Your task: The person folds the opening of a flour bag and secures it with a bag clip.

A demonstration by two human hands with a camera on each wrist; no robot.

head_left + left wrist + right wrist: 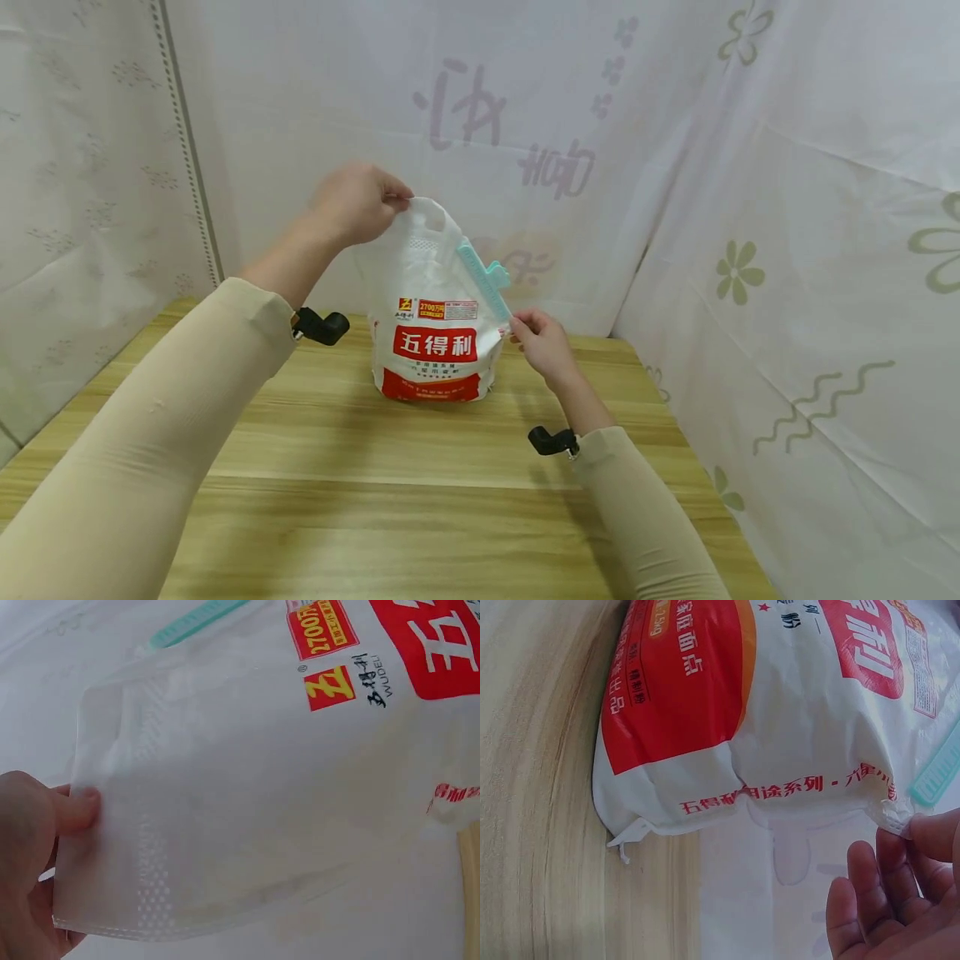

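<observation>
white flour bag (pixel 435 333) upright on table (pixel 375 467), left hand (pixel 358 202) pinching its top at 11 o'clock, right hand (pixel 542 342) pinching its side edge at 3 o'clock, under the teal clip (pixel 483 277)

Bag (pixel 431 333): white, with red panels carrying white characters, a small orange-yellow label and a red band along the bottom. Clip (pixel 483 279) on it: pale teal. Table (pixel 420 467): light wood grain, yellowish. Sleeves (pixel 150 433): beige. Curtains (pixel 810 208): white, printed with faint green flowers, wavy lines and purplish characters.

One white flour bag (pixel 435 333); one teal sealing clip (pixel 483 279); one wooden table (pixel 360 467); two hands.
</observation>
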